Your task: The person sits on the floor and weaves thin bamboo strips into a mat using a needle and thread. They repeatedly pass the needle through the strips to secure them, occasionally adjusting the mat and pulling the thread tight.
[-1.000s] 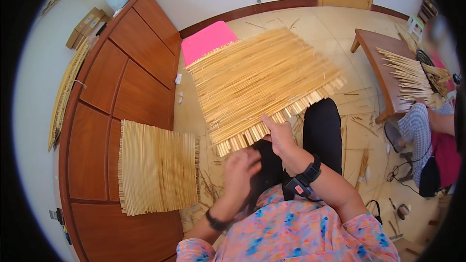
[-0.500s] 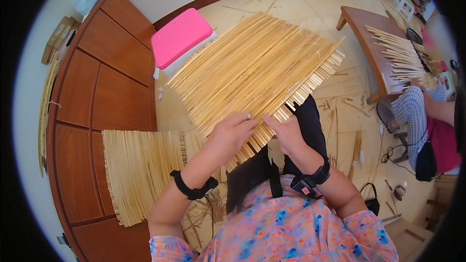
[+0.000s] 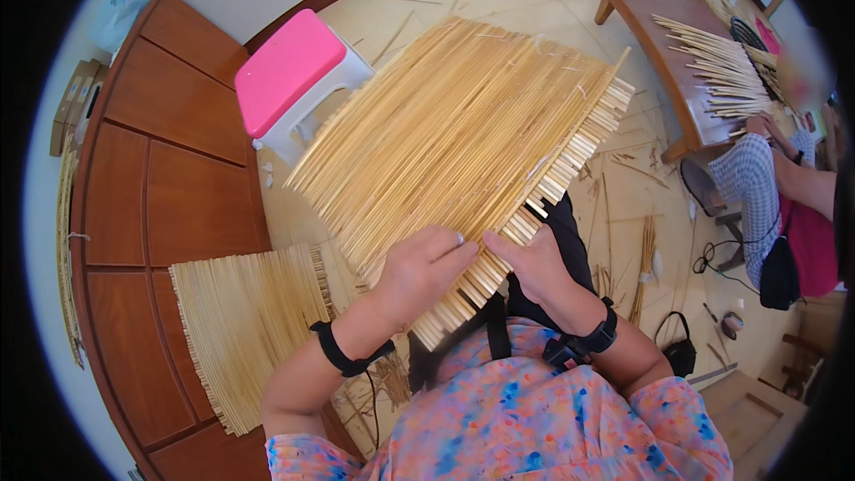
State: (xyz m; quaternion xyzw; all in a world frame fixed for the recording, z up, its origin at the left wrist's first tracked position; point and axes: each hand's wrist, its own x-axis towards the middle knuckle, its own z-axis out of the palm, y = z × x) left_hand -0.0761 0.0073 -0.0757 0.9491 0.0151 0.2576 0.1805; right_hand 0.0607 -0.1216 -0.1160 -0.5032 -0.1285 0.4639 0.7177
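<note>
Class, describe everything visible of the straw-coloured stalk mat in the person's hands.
The flat, straw-coloured stalk mat looks roughly four-sided, with wispy, pale fibres on its face. Slender stalks run close together; short, uneven ends jut out along its lower-right edge. It slants across the view. The left hand rests on it; the right hand grips that edge, thumb on top.

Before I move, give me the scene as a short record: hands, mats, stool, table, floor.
Mat: straw-coloured, held over the person's lap, pale stick ends along its lower-right edge
Left hand: on top of the mat, near the right thumb; grip unclear
Right hand: thumb on top of the mat's edge, fingers mostly hidden
Second mat: at left, by the brown cabinet
Stool: pink top, white sides, beyond the mat
Table: at right, bearing loose sticks
Floor: scattered stick scraps
</note>
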